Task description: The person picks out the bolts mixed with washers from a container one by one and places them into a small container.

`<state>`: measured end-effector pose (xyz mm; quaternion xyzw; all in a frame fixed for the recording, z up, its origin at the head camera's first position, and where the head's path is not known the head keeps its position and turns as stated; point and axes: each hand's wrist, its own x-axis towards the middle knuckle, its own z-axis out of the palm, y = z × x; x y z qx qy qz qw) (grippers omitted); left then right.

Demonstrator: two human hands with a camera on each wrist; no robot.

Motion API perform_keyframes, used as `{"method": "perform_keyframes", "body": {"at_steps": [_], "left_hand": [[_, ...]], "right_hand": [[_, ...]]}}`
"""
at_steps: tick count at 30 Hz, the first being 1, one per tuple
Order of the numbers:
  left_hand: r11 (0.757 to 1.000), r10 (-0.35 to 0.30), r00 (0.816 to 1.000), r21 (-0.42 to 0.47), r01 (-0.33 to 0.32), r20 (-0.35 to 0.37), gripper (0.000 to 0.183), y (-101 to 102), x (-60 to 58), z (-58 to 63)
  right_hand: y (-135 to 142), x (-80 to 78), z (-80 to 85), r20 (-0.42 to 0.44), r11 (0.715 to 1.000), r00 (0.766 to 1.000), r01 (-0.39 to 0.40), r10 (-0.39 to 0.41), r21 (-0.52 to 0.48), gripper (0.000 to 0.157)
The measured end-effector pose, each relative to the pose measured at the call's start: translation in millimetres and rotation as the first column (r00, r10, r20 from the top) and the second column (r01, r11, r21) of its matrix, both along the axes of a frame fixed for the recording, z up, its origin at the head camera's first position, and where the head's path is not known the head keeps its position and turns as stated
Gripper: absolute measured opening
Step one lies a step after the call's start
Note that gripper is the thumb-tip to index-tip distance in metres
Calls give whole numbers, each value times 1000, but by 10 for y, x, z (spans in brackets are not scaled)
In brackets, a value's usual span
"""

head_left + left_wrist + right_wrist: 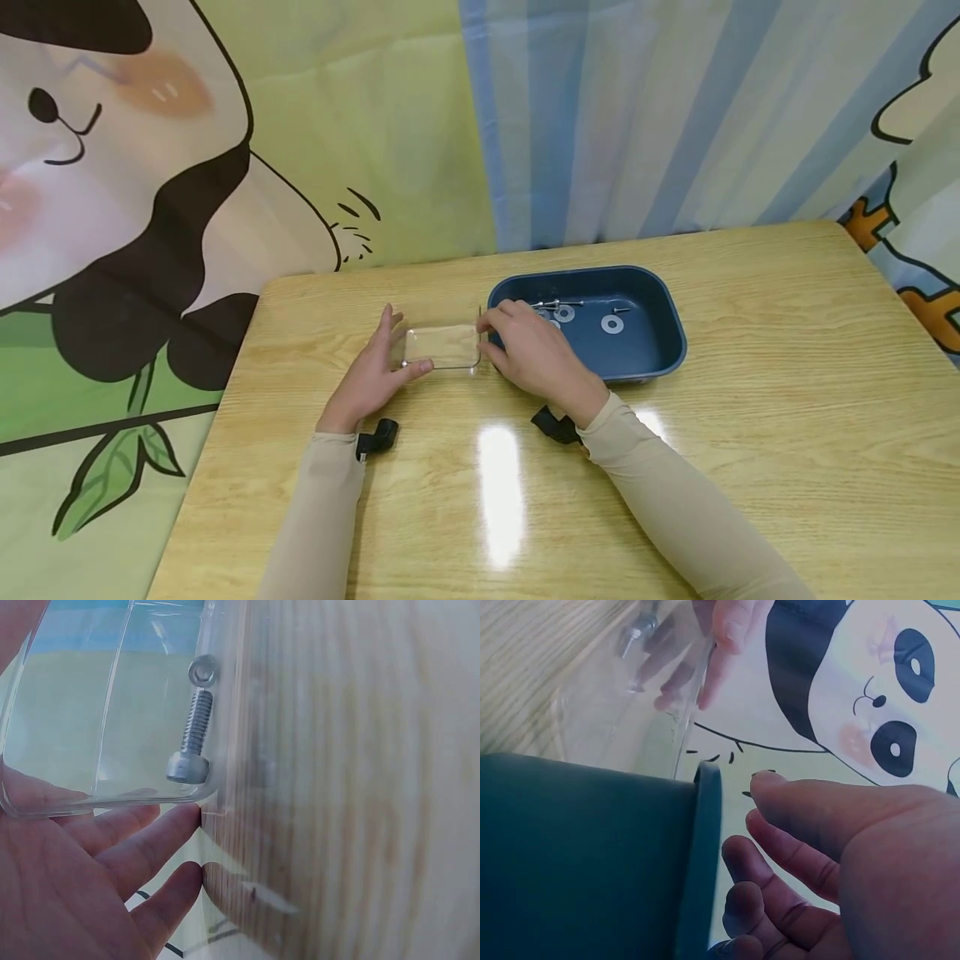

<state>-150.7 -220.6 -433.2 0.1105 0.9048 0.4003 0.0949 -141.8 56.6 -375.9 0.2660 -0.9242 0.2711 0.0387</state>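
My left hand [367, 375] holds a clear plastic box [442, 367] on the table, its thumb along the near wall and its fingers at the left side. Inside the box, a silver socket-head bolt [192, 739] lies beside a small metal ring or nut [202, 671], both close to the left hand. Between the box's right edge and the left rim of a blue tray [637, 367] is my right hand [532, 350]. Its fingers are loosely bent, with nothing seen between them in the right wrist view. Whether its fingertips touch the box cannot be told.
Several flat washers [612, 324] and some metal bolts [555, 305] lie in the tray, partly hidden by the right hand. A small screw [621, 310] lies farther right in it. The wooden table [787, 375] meets a printed curtain [600, 125] at the back.
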Motion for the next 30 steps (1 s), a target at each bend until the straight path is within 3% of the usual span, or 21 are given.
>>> {"method": "perform_keyframes", "body": {"at_steps": [16,30], "left_hand": [[1000,16,1000,-19,-16,4,114,-16,3,-26],[1000,3,1000,-14,-3,-17,114,-6,-3,-18]], "right_hand": [[82,-48,26,-11,1000,1000,12,-12,-23,20],[186,-142,-25,46,998,997,61,-60,-19,21]]}}
